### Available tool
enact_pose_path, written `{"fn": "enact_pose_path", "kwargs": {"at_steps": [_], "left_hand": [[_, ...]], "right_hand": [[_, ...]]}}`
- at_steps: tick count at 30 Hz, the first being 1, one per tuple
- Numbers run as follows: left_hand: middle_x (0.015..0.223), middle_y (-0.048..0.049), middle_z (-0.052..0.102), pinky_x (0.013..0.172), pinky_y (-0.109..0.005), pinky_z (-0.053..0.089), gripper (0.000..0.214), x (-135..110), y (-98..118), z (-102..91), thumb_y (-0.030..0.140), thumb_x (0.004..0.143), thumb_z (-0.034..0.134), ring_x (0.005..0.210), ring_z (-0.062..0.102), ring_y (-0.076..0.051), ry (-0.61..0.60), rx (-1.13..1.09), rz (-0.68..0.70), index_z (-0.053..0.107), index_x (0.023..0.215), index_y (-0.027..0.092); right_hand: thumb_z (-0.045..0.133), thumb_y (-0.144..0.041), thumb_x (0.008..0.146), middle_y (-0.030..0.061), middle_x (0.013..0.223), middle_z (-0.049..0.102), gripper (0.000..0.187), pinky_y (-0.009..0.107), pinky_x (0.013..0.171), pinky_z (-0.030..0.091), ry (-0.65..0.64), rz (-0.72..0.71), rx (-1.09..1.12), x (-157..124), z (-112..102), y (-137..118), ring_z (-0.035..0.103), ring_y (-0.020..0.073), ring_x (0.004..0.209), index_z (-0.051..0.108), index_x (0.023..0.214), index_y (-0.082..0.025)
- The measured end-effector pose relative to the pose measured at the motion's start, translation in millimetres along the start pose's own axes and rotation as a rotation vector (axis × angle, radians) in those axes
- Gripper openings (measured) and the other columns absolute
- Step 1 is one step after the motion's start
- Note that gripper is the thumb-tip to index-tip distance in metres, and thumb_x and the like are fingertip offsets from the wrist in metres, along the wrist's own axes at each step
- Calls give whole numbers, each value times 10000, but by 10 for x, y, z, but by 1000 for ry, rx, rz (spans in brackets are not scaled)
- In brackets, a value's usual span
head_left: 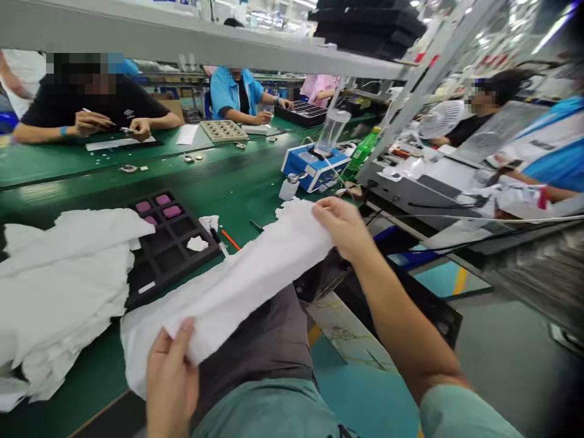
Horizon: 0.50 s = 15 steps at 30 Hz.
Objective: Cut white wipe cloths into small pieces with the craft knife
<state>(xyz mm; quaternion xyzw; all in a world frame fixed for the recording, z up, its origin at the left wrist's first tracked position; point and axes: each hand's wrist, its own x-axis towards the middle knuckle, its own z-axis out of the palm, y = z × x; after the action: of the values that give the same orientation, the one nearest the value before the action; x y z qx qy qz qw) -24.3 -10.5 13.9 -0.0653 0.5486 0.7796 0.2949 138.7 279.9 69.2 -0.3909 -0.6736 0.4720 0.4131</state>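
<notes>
White cloth (246, 274) stretches beside the black tray (168, 243), both hands, left (171, 377) and right (342, 228), gripping its ends.

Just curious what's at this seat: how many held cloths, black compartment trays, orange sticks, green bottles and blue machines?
White cloth, held: 1
Black compartment tray: 1
Orange stick: 1
Green bottle: 1
Blue machine: 1
Total: 5

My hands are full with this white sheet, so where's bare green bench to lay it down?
Widest bare stretch: green bench between the black tray and the blue device. A smaller patch lies at the near edge, between the white pile and the white sheet. Crowded right of the tray, with small tools.
</notes>
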Motion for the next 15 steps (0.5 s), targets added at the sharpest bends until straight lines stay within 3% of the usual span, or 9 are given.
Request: {"fn": "enact_pose_path", "kwargs": {"at_steps": [3,6,11,15], "left_hand": [[860,0,750,948,-367,601,257,117,353,-127,227,688,823,867,711,-192,140,30,220,743,931,202],[898,-10,749,969,-373,586,286,196,539,-248,275,719,815,935,701,-207,144,127,382,744,988,211],[1008,-41,739,976,-381,554,502,368,348,-518,387,618,877,952,686,-213,158,342,330,715,1052,194],[992,-72,729,751,-310,564,712,494,146,-686,443,588,856,813,670,-184,177,522,265,644,1208,166]], "right_hand": [[613,-373,819,-26,615,549,171,252,501,287,-116,25,-68,-3,539,220,445,126,541,586,820,-204],[556,-351,883,-40,572,500,146,267,507,271,-162,-21,-150,-41,856,389,420,133,519,577,845,-211],[517,-298,949,11,729,643,133,285,625,359,-263,-5,-547,-261,1025,693,592,197,696,622,964,-218],[501,-297,983,88,912,730,210,327,704,407,-295,50,-772,-418,1012,785,671,276,845,628,1129,-216]]}}
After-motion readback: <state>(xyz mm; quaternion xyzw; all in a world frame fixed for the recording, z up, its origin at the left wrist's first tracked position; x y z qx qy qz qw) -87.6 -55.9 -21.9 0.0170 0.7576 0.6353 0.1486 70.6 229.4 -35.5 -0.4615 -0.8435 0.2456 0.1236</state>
